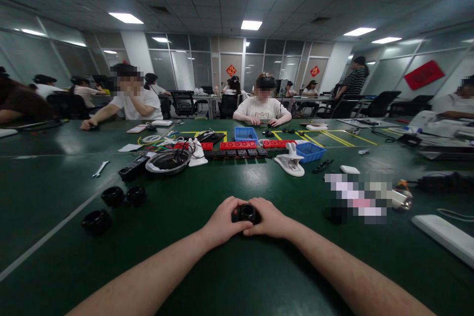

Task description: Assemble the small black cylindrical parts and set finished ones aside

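A black ring-shaped part point(247, 213) with a round opening facing up is held low over the green table, close in front of me. My left hand point(223, 221) wraps its left side, and my right hand point(269, 217) closes round the right. Both thumbs meet at its near edge. A small reddish spot shows beside the left fingers; the lower portion of the part is hidden. Off to the left stand three black cup-like round parts, two side by side point(113, 196) point(136, 196) and one nearer point(96, 221).
Across the middle lie a metal bowl point(168, 163), red power strips point(237, 145), a white clip base point(291, 164) and blue trays point(310, 152). A wrench point(100, 169) rests at left. A long white object point(444, 237) lies at right. Several people sit beyond, one opposite point(262, 106).
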### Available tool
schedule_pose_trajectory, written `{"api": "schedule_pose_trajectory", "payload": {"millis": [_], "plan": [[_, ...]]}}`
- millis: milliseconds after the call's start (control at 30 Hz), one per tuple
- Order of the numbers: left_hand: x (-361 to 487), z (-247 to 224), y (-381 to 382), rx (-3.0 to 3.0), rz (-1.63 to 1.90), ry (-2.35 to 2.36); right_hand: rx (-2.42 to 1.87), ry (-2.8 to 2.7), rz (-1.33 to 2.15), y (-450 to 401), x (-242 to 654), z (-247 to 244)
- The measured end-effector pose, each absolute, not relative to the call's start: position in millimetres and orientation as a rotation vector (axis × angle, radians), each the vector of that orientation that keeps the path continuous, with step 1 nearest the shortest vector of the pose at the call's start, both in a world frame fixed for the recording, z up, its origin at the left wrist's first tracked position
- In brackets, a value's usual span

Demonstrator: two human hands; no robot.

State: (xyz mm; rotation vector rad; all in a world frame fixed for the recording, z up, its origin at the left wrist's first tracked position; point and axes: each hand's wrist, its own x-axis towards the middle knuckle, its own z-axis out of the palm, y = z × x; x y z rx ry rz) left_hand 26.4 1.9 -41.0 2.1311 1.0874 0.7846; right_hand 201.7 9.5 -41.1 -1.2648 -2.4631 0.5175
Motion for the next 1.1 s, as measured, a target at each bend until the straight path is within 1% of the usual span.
{"api": "schedule_pose_trajectory", "payload": {"millis": [133, 233, 533, 867, 967, 1100], "plan": [[23.2, -38.6, 4.7, 2.15, 0.732, 1.004, -1.022, -2.519, 0.877, 13.1, 215.7, -28.4], [23.0, -37.8, 3.9, 2.147, 0.731, 0.999, -0.977, -2.515, 0.947, 15.7, 218.5, -27.9], [25.5, -40.8, 1.1, 2.141, 0.771, 1.045, -1.023, -2.485, 0.892, 15.7, 214.6, -33.5], [27.5, -41.7, -1.2, 2.103, 0.804, 1.078, -0.952, -2.511, 0.807, 17.1, 212.2, -36.4], [28.7, -42.8, -1.9, 2.079, 0.812, 1.117, -1.086, -2.456, 0.723, 15.6, 208.4, -41.6], [30.5, -44.1, -2.7, 2.056, 0.841, 1.184, -1.321, -2.355, 0.511, 11.6, 199.2, -52.1]]}}
